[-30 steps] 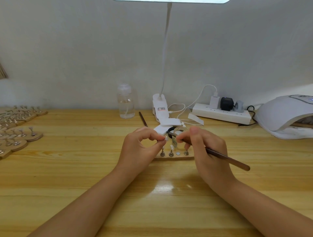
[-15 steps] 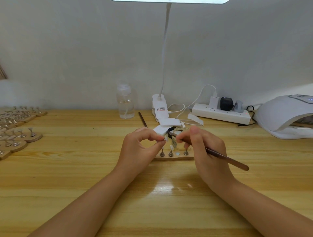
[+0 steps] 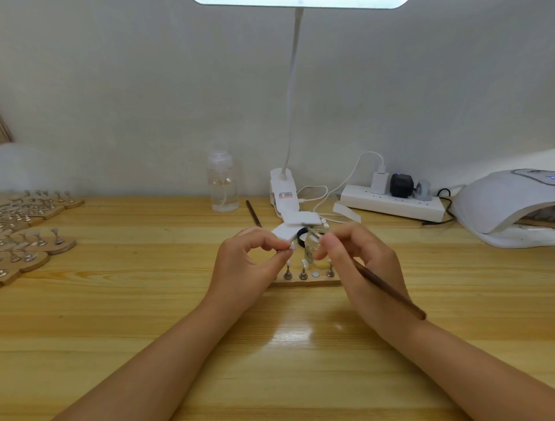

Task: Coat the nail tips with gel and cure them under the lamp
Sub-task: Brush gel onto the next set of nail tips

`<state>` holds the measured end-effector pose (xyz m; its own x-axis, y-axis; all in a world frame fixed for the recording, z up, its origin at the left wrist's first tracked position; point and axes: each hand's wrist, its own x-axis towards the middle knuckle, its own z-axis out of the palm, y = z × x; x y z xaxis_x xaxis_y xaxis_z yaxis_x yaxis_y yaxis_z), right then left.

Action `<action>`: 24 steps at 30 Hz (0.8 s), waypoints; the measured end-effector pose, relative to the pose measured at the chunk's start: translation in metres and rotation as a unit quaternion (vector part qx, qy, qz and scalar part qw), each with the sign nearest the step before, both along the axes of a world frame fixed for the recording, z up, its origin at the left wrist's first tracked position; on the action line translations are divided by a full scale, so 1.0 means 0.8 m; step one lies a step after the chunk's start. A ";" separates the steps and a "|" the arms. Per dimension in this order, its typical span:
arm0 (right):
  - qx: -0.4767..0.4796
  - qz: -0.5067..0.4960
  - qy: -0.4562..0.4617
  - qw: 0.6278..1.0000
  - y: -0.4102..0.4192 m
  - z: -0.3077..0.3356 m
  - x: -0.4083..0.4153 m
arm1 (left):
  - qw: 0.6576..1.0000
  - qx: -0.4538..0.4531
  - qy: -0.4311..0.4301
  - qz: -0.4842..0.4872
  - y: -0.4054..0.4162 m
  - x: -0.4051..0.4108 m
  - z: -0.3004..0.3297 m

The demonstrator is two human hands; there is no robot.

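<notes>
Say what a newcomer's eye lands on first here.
Two hands meet mid-table: the left hand pinches a small nail tip, and the right hand holds a brown brush by a little glass jar. Just before them sits a wooden holder with metal stands. At far right, the white curing lamp lies apart on the table.

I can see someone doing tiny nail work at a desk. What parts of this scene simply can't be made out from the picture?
All in the head view:
- Brush tip: hidden behind the right hand, so gel on it cannot be seen.
- Nail tip pinched by the left hand: too small to tell if coated.
- Wooden stand: its left end is covered by the left hand.
- Curing lamp: cut off by the right edge; interior dark.
- Desk lamp head: cropped by the top edge.
</notes>
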<state>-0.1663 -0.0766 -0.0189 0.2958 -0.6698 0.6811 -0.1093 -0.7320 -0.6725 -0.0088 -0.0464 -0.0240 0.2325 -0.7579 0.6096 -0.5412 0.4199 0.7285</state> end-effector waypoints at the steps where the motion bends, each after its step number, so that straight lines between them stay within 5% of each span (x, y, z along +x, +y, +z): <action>1: -0.016 -0.001 0.007 1.000 0.001 0.000 0.000 | 1.000 0.001 -0.001 0.000 0.000 0.000 0.000; 24: 0.002 0.041 -0.032 0.999 0.001 -0.008 0.002 | 1.000 -0.002 -0.007 -0.003 -0.001 -0.001 -0.001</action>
